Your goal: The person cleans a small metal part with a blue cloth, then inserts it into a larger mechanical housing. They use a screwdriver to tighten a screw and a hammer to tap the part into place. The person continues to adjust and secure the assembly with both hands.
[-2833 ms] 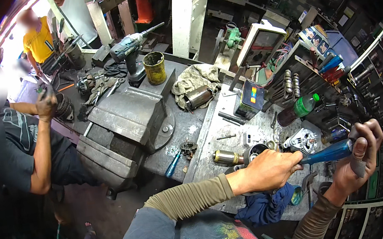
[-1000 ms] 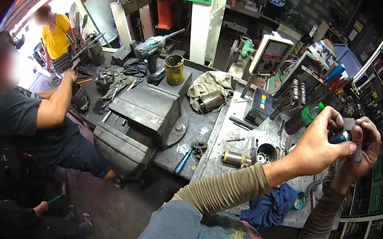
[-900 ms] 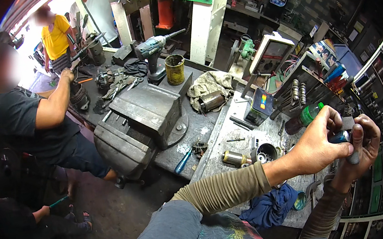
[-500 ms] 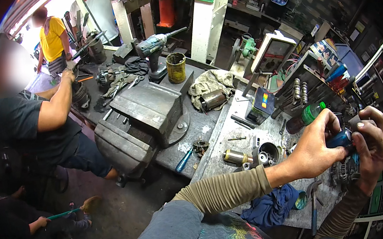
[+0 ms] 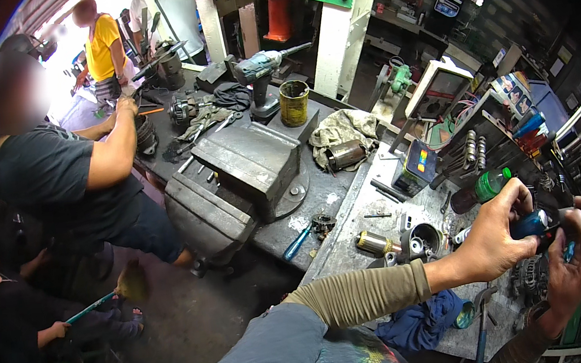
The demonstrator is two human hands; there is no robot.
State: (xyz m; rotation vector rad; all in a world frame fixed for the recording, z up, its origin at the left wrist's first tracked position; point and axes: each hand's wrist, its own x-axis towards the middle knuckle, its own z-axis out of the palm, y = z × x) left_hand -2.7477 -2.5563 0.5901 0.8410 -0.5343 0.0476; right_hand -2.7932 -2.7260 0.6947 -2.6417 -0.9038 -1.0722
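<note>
My left hand (image 5: 494, 241) reaches over the right part of the bench, its thumb and fingers closed round a short, shiny blue cylinder (image 5: 530, 224) with a pale end; its exact kind is unclear. Just right of it, my right hand (image 5: 580, 256) is held up with curled fingers. A small bright blue piece (image 5: 569, 251) shows between them, its kind also hard to make out. Beneath the left hand and wrist lie a round, open metal housing (image 5: 424, 240) and a metal armature-like cylinder (image 5: 378, 242). A green-capped bottle (image 5: 481, 190) stands just beyond the left hand.
A big bench vise (image 5: 246, 168) sits mid-bench, with a yellow can (image 5: 294, 103) and a power drill (image 5: 261, 77) behind it. A hammer (image 5: 481, 332) and a blue cloth (image 5: 421, 321) lie near me. One co-worker (image 5: 52, 165) works at left; another person holds a green-handled brush (image 5: 90, 308).
The view has shifted, so the bench sits further right. My hands have drawn slightly apart; the blue cylinder stays in my left hand, its pale end now showing.
</note>
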